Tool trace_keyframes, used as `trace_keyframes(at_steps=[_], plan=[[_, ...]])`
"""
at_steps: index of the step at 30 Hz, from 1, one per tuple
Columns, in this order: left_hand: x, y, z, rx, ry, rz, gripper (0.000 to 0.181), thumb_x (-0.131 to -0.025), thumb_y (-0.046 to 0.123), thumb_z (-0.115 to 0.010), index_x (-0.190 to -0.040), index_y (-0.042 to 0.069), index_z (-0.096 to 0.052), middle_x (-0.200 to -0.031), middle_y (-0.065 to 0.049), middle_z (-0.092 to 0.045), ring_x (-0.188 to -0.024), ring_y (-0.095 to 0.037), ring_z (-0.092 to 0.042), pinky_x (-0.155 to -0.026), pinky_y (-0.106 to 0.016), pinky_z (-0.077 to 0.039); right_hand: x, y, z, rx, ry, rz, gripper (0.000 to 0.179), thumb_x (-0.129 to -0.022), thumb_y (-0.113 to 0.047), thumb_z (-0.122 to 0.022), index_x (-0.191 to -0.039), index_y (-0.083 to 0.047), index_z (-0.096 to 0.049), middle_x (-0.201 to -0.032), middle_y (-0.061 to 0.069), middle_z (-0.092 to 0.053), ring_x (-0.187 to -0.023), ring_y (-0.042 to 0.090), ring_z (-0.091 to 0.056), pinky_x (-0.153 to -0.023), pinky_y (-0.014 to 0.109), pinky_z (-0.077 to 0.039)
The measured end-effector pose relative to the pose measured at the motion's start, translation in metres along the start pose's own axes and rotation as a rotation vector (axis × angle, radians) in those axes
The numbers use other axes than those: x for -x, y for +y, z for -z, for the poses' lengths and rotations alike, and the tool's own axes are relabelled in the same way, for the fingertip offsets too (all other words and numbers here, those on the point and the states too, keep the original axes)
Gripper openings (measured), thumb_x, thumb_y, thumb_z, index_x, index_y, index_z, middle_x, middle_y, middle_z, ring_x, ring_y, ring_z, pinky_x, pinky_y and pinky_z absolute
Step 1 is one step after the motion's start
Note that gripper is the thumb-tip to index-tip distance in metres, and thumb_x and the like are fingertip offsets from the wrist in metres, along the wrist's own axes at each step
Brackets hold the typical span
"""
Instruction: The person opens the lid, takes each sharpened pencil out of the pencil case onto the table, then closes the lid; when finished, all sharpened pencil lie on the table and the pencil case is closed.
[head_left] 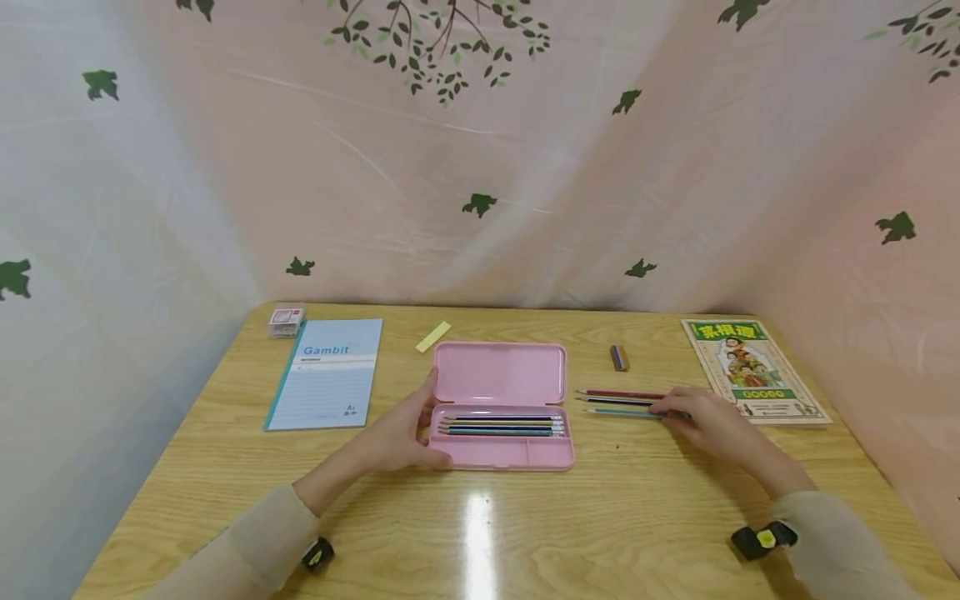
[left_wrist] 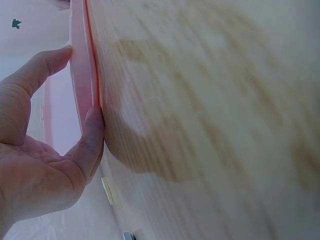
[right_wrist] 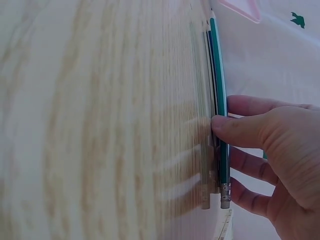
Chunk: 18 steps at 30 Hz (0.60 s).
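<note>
An open pink pencil case [head_left: 498,375] lies on the table with its lid folded back; several pencils [head_left: 501,427] rest in its long compartment. My left hand [head_left: 405,429] holds the case's left end, thumb at the near corner, fingers along the side. In the left wrist view, this hand [left_wrist: 45,135] curves around the case's pink edge [left_wrist: 82,65]. To the right of the case, my right hand [head_left: 705,421] pinches a green pencil [right_wrist: 218,90] near its eraser end. Beside it lie a dark pencil [head_left: 617,401] and a maroon pencil [head_left: 622,393], their right ends hidden by the hand.
A blue notebook [head_left: 326,375] lies at left, with a small white box [head_left: 286,322] at its far corner. Behind the case is a yellow strip [head_left: 433,337]. A small dark-and-brown block [head_left: 619,358] sits at back right, near an illustrated booklet [head_left: 757,371].
</note>
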<state>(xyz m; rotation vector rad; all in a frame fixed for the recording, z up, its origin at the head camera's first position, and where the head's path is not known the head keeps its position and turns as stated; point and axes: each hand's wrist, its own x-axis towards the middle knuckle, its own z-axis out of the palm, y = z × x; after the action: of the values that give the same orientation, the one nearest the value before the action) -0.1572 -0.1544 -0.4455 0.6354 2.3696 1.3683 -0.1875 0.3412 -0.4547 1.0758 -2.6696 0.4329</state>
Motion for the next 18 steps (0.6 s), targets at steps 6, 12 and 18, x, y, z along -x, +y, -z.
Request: trace_keyframes(at_steps=[6, 12, 18], plan=[[-0.0002, -0.0004, -0.0006, 0.016, -0.002, -0.008, 0.132, -0.076, 0.016, -0.091, -0.162, 0.009, 0.008, -0.136, -0.015, -0.051, -0.115, -0.024, -0.058, -0.1, -0.043, -0.048, 0.0004, -0.0013, -0.0014, 0.01, -0.002, -0.024, 0.032, -0.077, 0.003, -0.084, -0.102, -0.016, -0.079, -0.095, -0.001, -0.071, -0.083, 0.019, -0.068, -0.066, 0.039, -0.056], [-0.0001, -0.001, -0.0001, 0.021, -0.004, -0.004, 0.133, -0.075, 0.016, -0.091, -0.162, 0.01, 0.009, -0.136, -0.014, -0.051, -0.116, -0.022, -0.058, -0.1, -0.041, -0.048, 0.0011, -0.0011, -0.0026, 0.02, 0.016, -0.02, 0.032, -0.076, 0.002, -0.084, -0.101, -0.017, -0.079, -0.096, -0.003, -0.07, -0.083, 0.018, -0.068, -0.066, 0.039, -0.055], [-0.0008, -0.0009, 0.0005, 0.013, -0.004, -0.011, 0.132, -0.076, 0.018, -0.091, -0.162, 0.01, 0.009, -0.136, -0.014, -0.051, -0.115, -0.023, -0.058, -0.1, -0.044, -0.047, 0.0012, -0.0001, -0.0034, 0.034, 0.04, -0.015, 0.033, -0.075, 0.003, -0.085, -0.099, -0.018, -0.079, -0.096, -0.004, -0.07, -0.082, 0.016, -0.067, -0.066, 0.038, -0.055]])
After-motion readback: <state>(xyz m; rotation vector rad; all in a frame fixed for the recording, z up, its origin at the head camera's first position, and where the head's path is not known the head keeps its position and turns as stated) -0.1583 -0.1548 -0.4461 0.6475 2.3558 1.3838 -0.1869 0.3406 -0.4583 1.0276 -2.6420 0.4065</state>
